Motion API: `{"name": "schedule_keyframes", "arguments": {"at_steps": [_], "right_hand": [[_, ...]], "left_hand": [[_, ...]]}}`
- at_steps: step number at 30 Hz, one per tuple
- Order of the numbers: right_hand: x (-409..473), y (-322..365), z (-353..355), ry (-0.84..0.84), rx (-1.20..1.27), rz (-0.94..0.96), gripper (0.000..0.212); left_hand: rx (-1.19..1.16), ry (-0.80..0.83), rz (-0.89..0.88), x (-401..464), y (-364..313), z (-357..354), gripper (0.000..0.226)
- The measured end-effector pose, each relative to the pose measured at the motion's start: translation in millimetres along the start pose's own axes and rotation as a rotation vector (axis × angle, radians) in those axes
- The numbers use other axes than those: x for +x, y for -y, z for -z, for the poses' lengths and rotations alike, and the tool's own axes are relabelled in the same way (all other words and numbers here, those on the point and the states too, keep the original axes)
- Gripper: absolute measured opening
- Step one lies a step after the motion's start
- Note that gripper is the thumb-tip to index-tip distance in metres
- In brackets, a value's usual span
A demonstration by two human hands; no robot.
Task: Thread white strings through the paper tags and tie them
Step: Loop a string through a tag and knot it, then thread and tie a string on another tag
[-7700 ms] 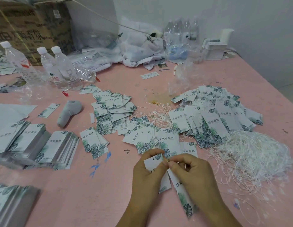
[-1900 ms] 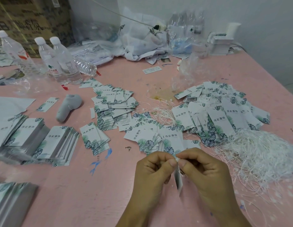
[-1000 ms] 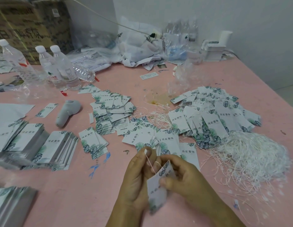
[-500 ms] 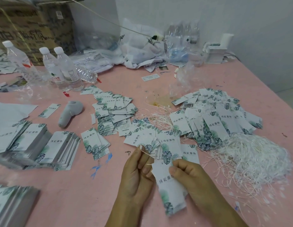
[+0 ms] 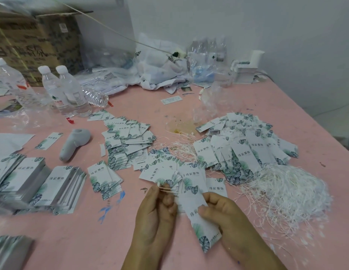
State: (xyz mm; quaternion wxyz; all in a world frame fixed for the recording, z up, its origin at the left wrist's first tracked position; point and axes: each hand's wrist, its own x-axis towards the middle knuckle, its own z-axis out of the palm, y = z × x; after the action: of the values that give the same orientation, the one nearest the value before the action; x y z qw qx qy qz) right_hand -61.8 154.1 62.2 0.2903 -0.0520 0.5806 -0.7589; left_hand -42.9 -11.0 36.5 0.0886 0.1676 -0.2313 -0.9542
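Note:
My right hand point(image 5: 224, 215) pinches a white paper tag point(image 5: 199, 221) with a green leaf print, held low over the pink table point(image 5: 72, 240). My left hand point(image 5: 156, 209) pinches the white string point(image 5: 165, 189) that runs from the tag's top end, pulled out to the left between thumb and fingertips. A big heap of loose white strings point(image 5: 286, 191) lies to the right of my hands. Loose tags point(image 5: 243, 147) are spread beyond it, and more tags point(image 5: 128, 141) lie in the middle.
Stacks of tags point(image 5: 52, 184) stand at the left. A grey handheld tool point(image 5: 74, 141) lies behind them. Water bottles point(image 5: 68, 90), a cardboard box point(image 5: 33, 45) and plastic bags point(image 5: 160, 67) crowd the far side. The table's right edge runs diagonally.
My left hand has drawn the string further out to the left. The tag has turned flat and sunk lower in my right hand.

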Motion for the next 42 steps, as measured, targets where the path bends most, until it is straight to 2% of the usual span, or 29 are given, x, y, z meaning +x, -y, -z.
{"name": "schedule_keyframes", "arguments": {"at_steps": [4,8,11,14,17,19,21,23,25,27,29,31,36,39,42], "right_hand": [[6,1,3,-0.102,0.240,0.082,0.023],[7,5,1,-0.189,0.251,0.108,0.024],[7,17,5,-0.237,0.207,0.103,0.025],[16,51,20,-0.358,0.091,0.099,0.016],[37,103,45,-0.436,0.080,0.149,0.015],[55,130,62,-0.534,-0.112,0.178,0.021],[68,142,74,-0.711,-0.606,0.183,0.043],[64,135,66,-0.806,-0.868,0.307,0.049],[53,107,49,-0.697,-0.909,0.377,0.028],[43,65,28,-0.517,-1.011,0.246,0.008],[38,27,12,-0.445,-1.224,0.147,0.023],[39,10,5,-0.476,-1.353,0.119,0.035],[43,16,11,-0.445,-1.122,0.061,0.030],[42,19,15,-0.390,-1.001,0.063,0.029],[40,16,20,-0.376,-1.027,0.108,0.022]], "left_hand": [[0.481,0.043,-0.113,-12,18,1,0.014],[0.909,0.199,-0.287,-22,31,1,0.012],[1.030,0.225,-0.350,-24,30,2,0.018],[1.001,0.197,-0.322,-26,30,3,0.022],[1.005,0.149,-0.314,-25,30,5,0.021],[0.992,0.117,-0.307,-25,29,4,0.020],[0.957,0.090,-0.296,-25,30,4,0.020],[0.928,0.059,-0.298,-24,30,3,0.014],[0.945,0.036,-0.320,-23,29,1,0.004],[0.956,0.022,-0.338,-23,29,-1,0.006],[0.977,0.013,-0.371,-25,26,-4,0.006],[0.981,0.002,-0.392,-28,23,-6,0.005],[0.996,-0.005,-0.330,-29,19,-10,0.022],[0.988,0.009,-0.314,-31,16,-14,0.022],[0.943,0.015,-0.280,-31,15,-16,0.017]]}}
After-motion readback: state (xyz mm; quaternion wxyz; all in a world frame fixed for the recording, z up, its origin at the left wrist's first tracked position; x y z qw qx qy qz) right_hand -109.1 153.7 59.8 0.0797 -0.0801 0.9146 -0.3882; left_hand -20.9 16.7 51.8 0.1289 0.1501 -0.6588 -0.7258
